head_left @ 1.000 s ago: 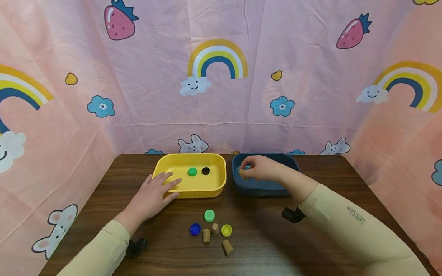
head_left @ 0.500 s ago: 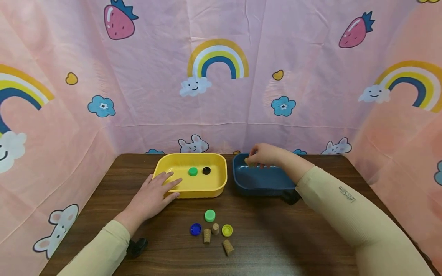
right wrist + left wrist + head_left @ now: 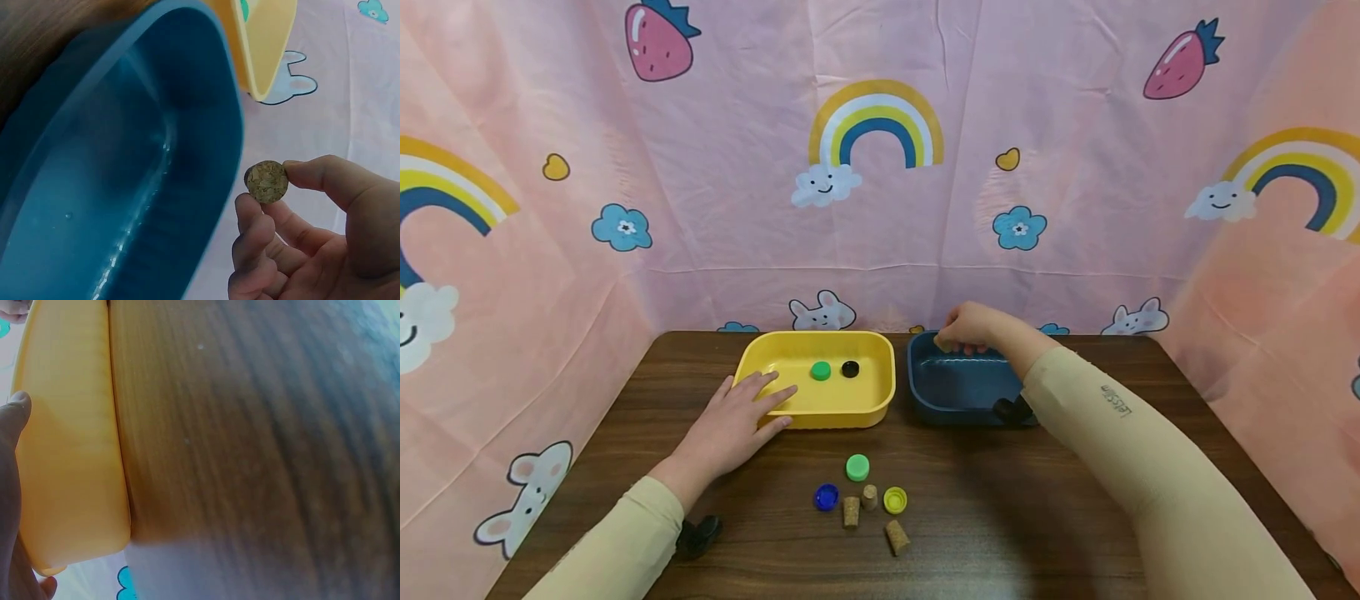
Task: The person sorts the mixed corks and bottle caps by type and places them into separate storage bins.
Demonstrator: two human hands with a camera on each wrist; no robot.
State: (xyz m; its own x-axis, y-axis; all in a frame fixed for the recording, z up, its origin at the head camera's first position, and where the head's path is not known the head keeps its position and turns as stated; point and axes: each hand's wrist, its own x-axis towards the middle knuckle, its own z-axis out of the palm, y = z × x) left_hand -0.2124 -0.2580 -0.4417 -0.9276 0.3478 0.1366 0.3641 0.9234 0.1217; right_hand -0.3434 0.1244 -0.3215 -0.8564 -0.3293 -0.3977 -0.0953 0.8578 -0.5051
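Note:
Between thumb and fingers, my right hand [image 3: 981, 325] pinches a cork [image 3: 267, 182], its round speckled end facing the right wrist camera. The hand is over the far left part of the blue bin [image 3: 966, 387], whose visible floor is bare. My left hand [image 3: 733, 425] rests with spread fingers on the near left rim of the yellow bin [image 3: 820, 421]. Inside that bin lie a green bottle cap [image 3: 821, 371] and a black cap [image 3: 850, 368]. In the left wrist view, the left thumb [image 3: 19, 409] lies against the yellow wall.
In front of the bins are a light green cap [image 3: 857, 467], a blue cap [image 3: 827, 497], a yellow cap [image 3: 895, 500], and three corks, one standing [image 3: 869, 497] and two lying, the nearest cork [image 3: 897, 537] set apart. A patterned cloth [image 3: 880, 225] hangs behind the table.
My right hand has carried the cork farther back and slightly right, from the blue bin's near left to its far side. The left hand stays on the yellow bin.

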